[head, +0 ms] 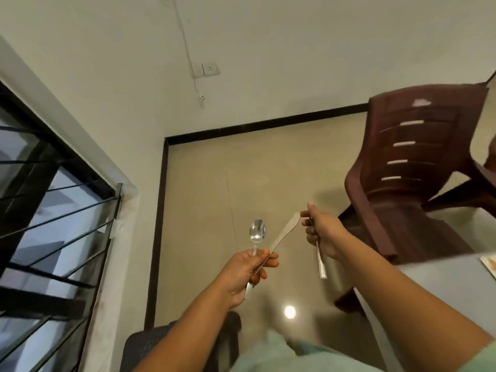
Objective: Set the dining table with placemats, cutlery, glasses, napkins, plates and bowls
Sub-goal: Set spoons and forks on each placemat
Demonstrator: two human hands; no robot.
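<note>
Fingers [264,260] of the left hand [241,275] pinch a spoon [257,233] and knife [281,238], bowl up for sorting. Right of the spoon, the right hand [323,233] grips another utensil handle [320,261], ready for the desk [440,288] further right.

Low in the centre of the frame, a shiny steel spoon [257,233] stands bowl-up beside a flat steel table knife [284,233] slanting up to the right, both held by their handles, while just right a third steel utensil's ridged handle [320,261] hangs downward.
</note>
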